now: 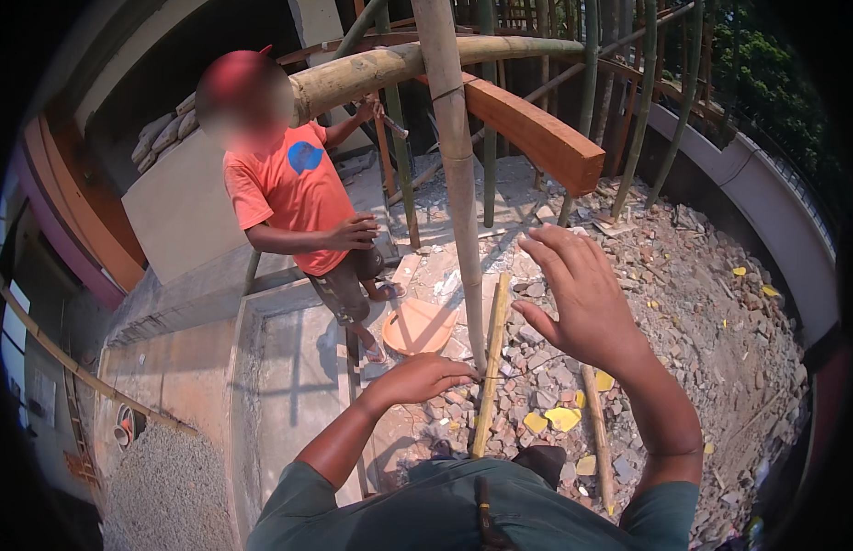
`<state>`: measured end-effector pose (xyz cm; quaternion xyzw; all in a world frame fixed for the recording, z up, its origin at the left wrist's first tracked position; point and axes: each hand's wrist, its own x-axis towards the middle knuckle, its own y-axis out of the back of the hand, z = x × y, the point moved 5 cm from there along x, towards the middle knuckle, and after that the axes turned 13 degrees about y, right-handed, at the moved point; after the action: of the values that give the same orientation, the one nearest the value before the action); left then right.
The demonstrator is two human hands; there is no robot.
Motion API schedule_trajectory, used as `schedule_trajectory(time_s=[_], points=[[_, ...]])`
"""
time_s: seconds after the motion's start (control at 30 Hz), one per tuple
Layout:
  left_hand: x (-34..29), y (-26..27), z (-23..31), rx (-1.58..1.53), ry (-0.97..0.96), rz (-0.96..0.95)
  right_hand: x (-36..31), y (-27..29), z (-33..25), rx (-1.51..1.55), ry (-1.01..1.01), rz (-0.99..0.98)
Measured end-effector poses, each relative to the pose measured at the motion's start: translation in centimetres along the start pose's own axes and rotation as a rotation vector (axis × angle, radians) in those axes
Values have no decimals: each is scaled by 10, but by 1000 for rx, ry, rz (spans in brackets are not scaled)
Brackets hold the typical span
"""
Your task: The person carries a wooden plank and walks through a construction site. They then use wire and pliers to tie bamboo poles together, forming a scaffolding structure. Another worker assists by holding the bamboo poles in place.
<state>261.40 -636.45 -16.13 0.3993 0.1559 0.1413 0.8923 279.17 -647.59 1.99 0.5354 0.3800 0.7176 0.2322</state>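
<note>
My left hand (424, 376) is closed against the upright bamboo pole (454, 165), pinching a thin dark wire (523, 365) at its side. The wire runs right toward my right hand (582, 294), which is raised with fingers spread, palm away from me; whether the wire's end sits in that hand I cannot tell. A horizontal bamboo pole (399, 64) crosses the upright one overhead. A loose bamboo stick (491, 367) leans beside the upright pole below my hands.
Another person in an orange shirt (293, 188) stands at the left, one hand on the horizontal pole. An orange timber beam (536, 133) juts right. Below lie brick rubble (702, 312), an orange pan (417, 326), a concrete slab (298, 367), gravel (164, 496) and more bamboo uprights (642, 110).
</note>
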Motion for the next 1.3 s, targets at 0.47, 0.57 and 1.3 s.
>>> schedule_trajectory(time_s=[0.47, 0.57, 1.3], points=[[-17, -112, -81, -283, 367, 242, -264, -136, 29, 1050, -331, -550], [10, -128, -73, -95, 310, 305, -271, -156, 29, 1319, -544, -565], [177, 233, -146, -941, -692, 746, -205, 129, 332, -152, -918, 369]])
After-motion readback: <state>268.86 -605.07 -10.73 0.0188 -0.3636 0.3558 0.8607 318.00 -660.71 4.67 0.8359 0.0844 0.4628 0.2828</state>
